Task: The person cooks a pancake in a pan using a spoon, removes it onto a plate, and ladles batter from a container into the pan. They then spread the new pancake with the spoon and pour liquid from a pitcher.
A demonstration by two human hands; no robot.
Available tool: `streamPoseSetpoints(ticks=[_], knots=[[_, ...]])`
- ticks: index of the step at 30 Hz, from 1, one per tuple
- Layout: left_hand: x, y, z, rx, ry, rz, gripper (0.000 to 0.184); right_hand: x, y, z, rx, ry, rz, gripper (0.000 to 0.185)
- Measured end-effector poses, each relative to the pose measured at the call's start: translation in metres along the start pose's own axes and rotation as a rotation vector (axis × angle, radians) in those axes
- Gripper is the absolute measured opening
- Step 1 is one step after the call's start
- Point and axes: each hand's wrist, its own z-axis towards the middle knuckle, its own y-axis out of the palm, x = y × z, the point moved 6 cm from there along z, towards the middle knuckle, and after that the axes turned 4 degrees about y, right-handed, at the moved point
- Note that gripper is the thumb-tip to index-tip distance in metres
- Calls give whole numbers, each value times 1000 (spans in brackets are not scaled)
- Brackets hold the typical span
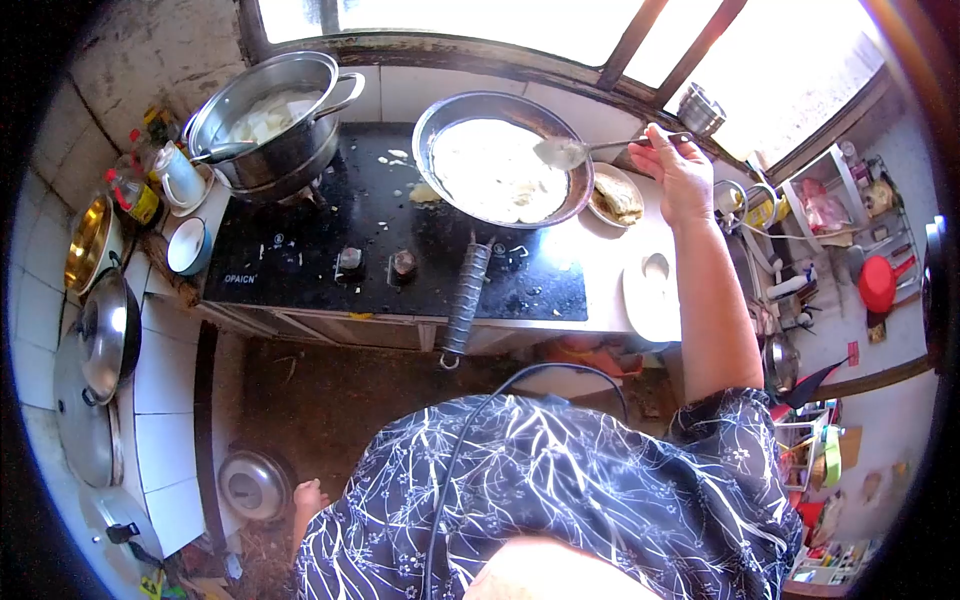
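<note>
My right hand (672, 178) grips the thin handle of a metal cooking spoon (563, 153). The spoon's head is over the right side of a frying pan (432, 187), at the pale white food (495, 170) spread across its bottom; whether it touches the food I cannot tell. The pan sits on the black stove (330, 235), its dark ridged handle (467, 295) pointing towards me. Low at my left side hangs my left hand (311, 496), small in view, fingers curled in, with nothing visible in them and away from the stove.
A steel pot (290, 150) with white pieces inside stands at the stove's left. Right of the pan are a plate of food (615, 196) and a white dish (645, 310). A jug (180, 180), a cup (189, 246) and bottles crowd the left. A cable crosses my front.
</note>
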Motion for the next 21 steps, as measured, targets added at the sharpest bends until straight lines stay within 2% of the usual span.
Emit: streamPoseSetpoints(ticks=[3,8,12,14,18,21], knots=[[-20,2,25,27,55,54,25,-2,2,2,-1,-93,-143,14],[-33,4,24,-26,30,76,23,-13,28,-11,-159,-403,-597,9],[-13,6,-5,8,4,44,21,-11,45,-25,-320,-443,-655,12],[-20,5,4,11,-4,21,21,-20,60,-39,-406,-669,-893,10],[-32,6,17,16,-2,22,22,-24,65,-53,-379,-827,-1015,14],[-20,8,2,13,3,53,22,-15,69,-52,-428,-867,-1107,15]])
